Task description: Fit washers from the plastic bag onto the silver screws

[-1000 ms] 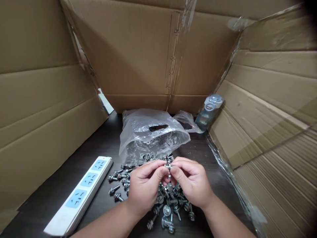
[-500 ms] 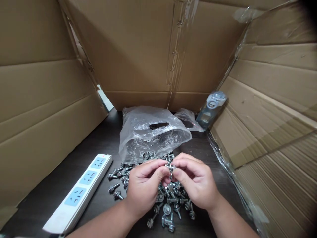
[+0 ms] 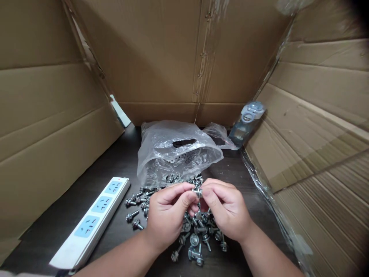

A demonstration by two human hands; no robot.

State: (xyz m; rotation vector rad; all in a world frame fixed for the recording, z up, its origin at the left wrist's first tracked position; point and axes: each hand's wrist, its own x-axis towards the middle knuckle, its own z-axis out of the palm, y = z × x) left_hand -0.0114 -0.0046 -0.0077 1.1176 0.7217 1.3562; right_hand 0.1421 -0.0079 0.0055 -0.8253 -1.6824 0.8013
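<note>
Between the fingertips of both hands is a small silvery bolt with washers (image 3: 197,192), partly covered by the fingers. My left hand (image 3: 170,215) pinches its left side, thumb against index finger. From the right, my right hand (image 3: 226,211) pinches the other end. Under and around the hands lies a heap of loose metal bolts (image 3: 198,229), many fitted with washers. Just behind the hands, a clear plastic bag (image 3: 161,142) with a cut-out handle lies with its mouth towards me, small washers (image 3: 173,161) inside it.
A white power strip (image 3: 89,227) with blue sockets lies at the left on the dark table (image 3: 115,165). A water bottle (image 3: 246,125) leans in the back right corner. Cardboard walls (image 3: 161,57) enclose the back and both sides. Another clear bag (image 3: 217,134) lies near the bottle.
The fingers have shifted slightly around the bolt, which now lies more level, its right end deeper in the right fingertips. The whole view has moved a little.
</note>
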